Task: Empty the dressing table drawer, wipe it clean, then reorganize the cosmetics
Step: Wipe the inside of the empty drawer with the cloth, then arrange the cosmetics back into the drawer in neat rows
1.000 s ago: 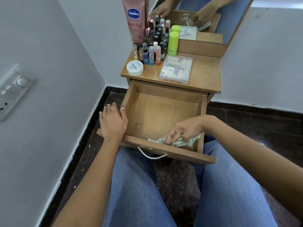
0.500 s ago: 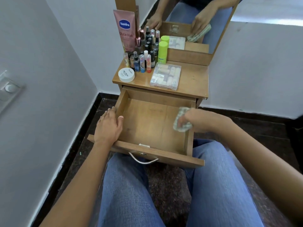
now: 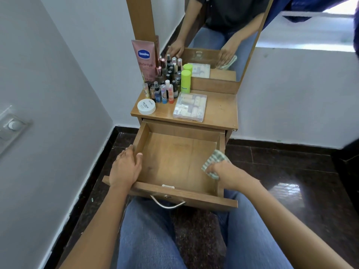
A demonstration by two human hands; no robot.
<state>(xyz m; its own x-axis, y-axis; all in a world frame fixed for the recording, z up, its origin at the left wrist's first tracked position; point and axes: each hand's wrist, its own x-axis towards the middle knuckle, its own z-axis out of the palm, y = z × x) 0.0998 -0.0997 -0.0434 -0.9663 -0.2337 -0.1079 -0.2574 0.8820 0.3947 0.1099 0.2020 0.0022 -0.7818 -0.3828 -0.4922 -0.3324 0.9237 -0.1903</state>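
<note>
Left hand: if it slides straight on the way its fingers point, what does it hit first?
The left hand would likely meet the dressing table's front edge, running along the drawer's left wall; depth unclear.

The one head-worn camera is looking forward and steeply down from above the seated person's legs (image 3: 147,239), facing the desk (image 3: 221,111) against the far wall. It is sitting close, with the open drawer (image 3: 174,158) filling the middle of the frame. The wide lens is bending the side walls. The mirror (image 3: 223,26) along the desk's back edge is giving an opposite look at the drawer front, the left hand (image 3: 125,167), the right hand (image 3: 227,171) and the cloth (image 3: 212,162).
</note>
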